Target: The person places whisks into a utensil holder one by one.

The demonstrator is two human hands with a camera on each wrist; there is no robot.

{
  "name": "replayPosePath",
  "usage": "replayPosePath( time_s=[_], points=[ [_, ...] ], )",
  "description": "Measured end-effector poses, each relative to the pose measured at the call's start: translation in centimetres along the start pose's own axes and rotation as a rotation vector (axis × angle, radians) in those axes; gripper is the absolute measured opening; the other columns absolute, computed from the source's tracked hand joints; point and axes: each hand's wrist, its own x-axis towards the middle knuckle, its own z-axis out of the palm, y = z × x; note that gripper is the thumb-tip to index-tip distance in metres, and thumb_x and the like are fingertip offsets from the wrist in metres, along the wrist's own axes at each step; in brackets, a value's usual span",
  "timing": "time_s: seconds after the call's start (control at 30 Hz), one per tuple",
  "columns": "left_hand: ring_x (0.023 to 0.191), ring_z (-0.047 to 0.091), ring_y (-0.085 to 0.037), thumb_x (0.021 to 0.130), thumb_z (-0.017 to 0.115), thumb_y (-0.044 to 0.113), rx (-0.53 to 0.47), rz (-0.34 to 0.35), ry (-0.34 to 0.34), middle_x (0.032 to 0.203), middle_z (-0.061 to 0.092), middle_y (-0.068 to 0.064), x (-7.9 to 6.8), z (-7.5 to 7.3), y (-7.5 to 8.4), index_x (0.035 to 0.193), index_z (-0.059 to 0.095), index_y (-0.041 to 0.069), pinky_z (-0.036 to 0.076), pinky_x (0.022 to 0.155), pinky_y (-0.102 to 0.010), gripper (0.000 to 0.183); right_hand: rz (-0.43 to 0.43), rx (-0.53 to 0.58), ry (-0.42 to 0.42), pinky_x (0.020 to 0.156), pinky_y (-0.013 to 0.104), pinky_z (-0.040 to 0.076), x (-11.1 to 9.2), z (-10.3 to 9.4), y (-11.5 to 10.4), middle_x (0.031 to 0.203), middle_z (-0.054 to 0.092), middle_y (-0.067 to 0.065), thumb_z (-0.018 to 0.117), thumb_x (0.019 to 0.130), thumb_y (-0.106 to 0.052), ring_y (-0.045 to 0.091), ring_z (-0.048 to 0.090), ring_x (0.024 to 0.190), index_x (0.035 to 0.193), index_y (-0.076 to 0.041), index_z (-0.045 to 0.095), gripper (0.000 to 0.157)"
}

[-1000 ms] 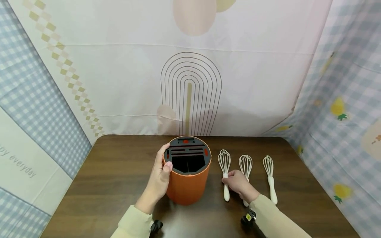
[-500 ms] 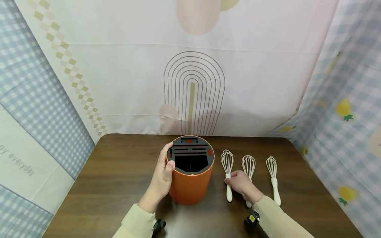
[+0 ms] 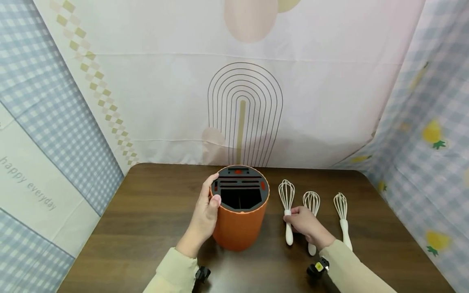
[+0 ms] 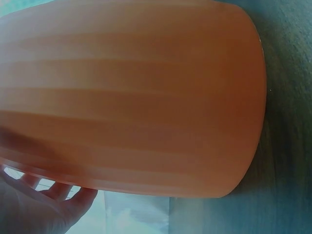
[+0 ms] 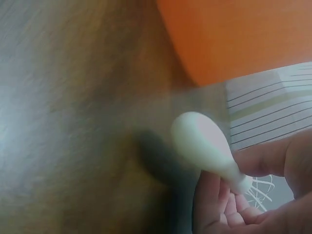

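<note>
Head: the left hand point(image 3: 203, 211) gripped the orange holder point(image 3: 239, 228); at its three o'clock the right hand point(image 3: 305, 221) pinched a whisk point(image 3: 287, 195) (two more whisks point(image 3: 340, 206) lay beyond). Left wrist: fingers point(image 4: 84, 201) touched the holder at seven o'clock. Right wrist: it stood at the handle's point(image 5: 204, 144) one o'clock.

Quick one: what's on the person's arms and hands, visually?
Left sleeve and right sleeve: plain, pale yellow-green. Left hand and right hand: bare, no gloves. Small black device at each wrist, left device and right device; the right one shows a yellow patch.
</note>
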Motion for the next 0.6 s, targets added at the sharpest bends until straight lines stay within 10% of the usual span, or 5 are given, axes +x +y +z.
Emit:
replayPosePath(
  time_s=[0.6],
  points=[
    [0.098, 0.047, -0.024, 0.094, 0.033, 0.064, -0.006, -0.001, 0.002, 0.114, 0.043, -0.009, 0.1, 0.2, -0.4, 0.150, 0.028, 0.032, 0.037, 0.083, -0.045, 0.064, -0.193, 0.153, -0.063, 0.077, 0.031, 0.053, -2.4, -3.9, -7.2, 0.115, 0.047, 0.018, 0.057, 0.097, -0.013, 0.015, 0.059, 0.089, 0.133, 0.012, 0.036, 0.049]
  ],
)
